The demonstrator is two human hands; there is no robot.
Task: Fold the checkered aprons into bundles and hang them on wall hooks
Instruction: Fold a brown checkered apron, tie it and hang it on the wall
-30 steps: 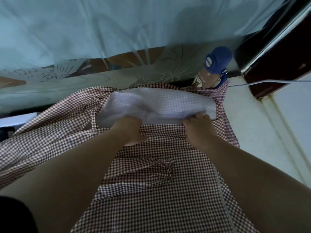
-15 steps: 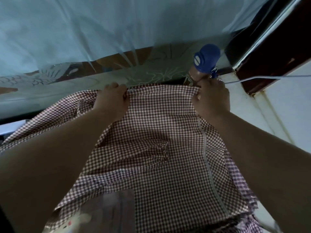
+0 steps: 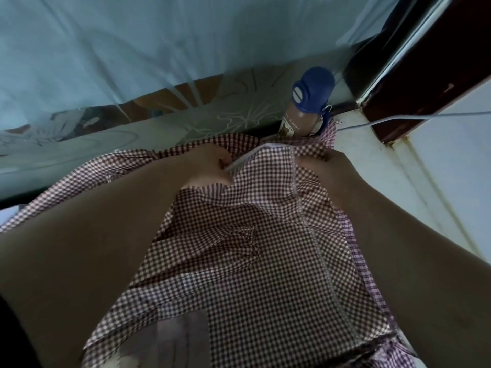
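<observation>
Checkered apron (image 3: 252, 261), spread across the centre of the frame, is gripped at its far edge, upper middle, by the left hand (image 3: 210, 166) and right hand (image 3: 328, 168), fingers curled into the cloth, apparently so a fold is laid square.

Left hand (image 3: 204, 166) and right hand (image 3: 326, 168) bury their fingertips in folds of the checkered apron (image 3: 252, 261). The cloth hides the base of the bottle (image 3: 305, 107), label too small to read. A blurred patch (image 3: 172, 338) smears the apron's lower left; the bottom edge crops it.
</observation>
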